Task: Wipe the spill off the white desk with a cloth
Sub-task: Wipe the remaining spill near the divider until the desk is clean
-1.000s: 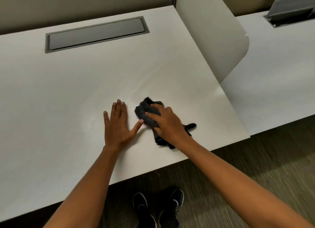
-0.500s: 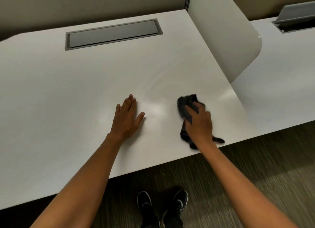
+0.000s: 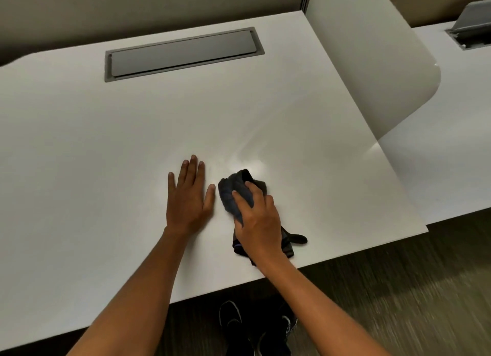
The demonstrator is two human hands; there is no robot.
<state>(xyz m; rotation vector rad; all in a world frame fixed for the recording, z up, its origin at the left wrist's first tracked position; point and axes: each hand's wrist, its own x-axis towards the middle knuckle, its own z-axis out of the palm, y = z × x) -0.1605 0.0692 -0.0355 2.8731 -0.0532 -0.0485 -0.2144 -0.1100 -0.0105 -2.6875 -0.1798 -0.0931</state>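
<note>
The right hand [image 3: 259,220] grips the dark cloth [image 3: 235,193] bunched on the white desk [image 3: 106,148]; at its 9 o'clock, the left hand [image 3: 187,198] presses flat, fingers straight. Risk: the bunched cloth may smear the wet sheen [image 3: 247,159] at 12 o'clock.

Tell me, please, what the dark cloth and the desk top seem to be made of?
The dark cloth: soft fabric, matt; it bunches under the right hand. The white desk: probably smooth laminate, slightly glossy; light reflects beside the cloth. The left hand rests flat on it.
</note>
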